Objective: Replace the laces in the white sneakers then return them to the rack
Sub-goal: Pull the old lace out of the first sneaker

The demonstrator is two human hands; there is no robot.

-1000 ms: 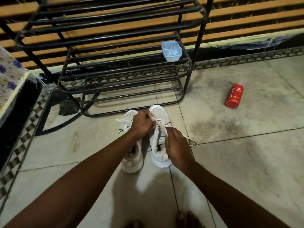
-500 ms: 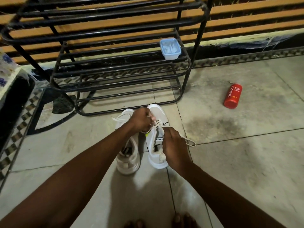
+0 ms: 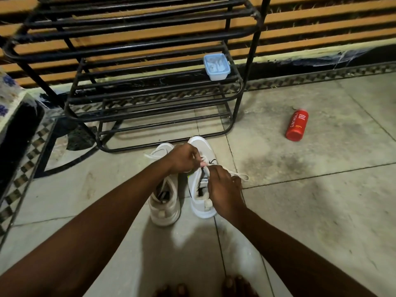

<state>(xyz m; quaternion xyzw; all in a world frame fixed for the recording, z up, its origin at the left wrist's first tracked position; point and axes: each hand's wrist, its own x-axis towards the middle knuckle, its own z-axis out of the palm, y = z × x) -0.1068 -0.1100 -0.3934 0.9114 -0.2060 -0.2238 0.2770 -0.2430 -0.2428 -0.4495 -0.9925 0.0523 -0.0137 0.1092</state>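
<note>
White sneakers smooth-sided, round-toed; left hand, right hand pinch flat lace.

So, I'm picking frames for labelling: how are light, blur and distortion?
Head view: dim, floor brighter right of the sneakers, shadow near their heels; wide lens bows the rack bars; top-left corner smeared; left hand and right hand on the lace look fairly sharp.
</note>
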